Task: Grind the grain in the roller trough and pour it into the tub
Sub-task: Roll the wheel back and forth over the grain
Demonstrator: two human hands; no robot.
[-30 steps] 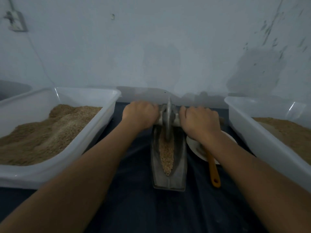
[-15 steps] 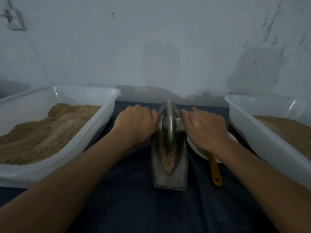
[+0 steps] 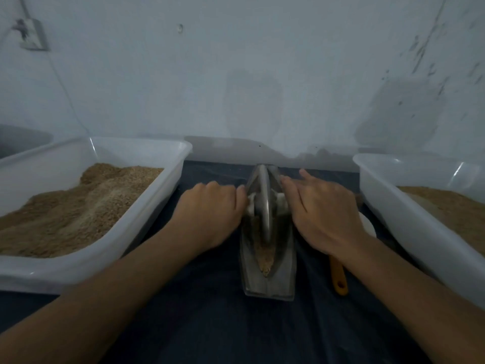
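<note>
A metal boat-shaped trough [image 3: 267,283] lies lengthwise on a dark cloth in front of me, with brown grain [image 3: 265,258] along its groove. A metal roller wheel [image 3: 263,206] stands upright in the groove near the middle. My left hand [image 3: 210,214] lies over the wheel's left handle with its fingers bent over it. My right hand [image 3: 320,214] presses the right handle under its palm, fingers stretched forward. To the left stands a white tub [image 3: 136,232] with a heap of ground grain. A second white tub [image 3: 409,232] holding grain stands on the right.
A white plate [image 3: 368,227] sits between the trough and the right tub, partly under my right wrist. An orange utensil handle [image 3: 339,278] sticks out toward me beside the trough. A pale wall rises close behind. The dark cloth [image 3: 210,324] covers the table.
The wheel has rolled from the trough's far end toward me, to about the middle. Both hands came back with it, and my right fingers went from curled to stretched out.
</note>
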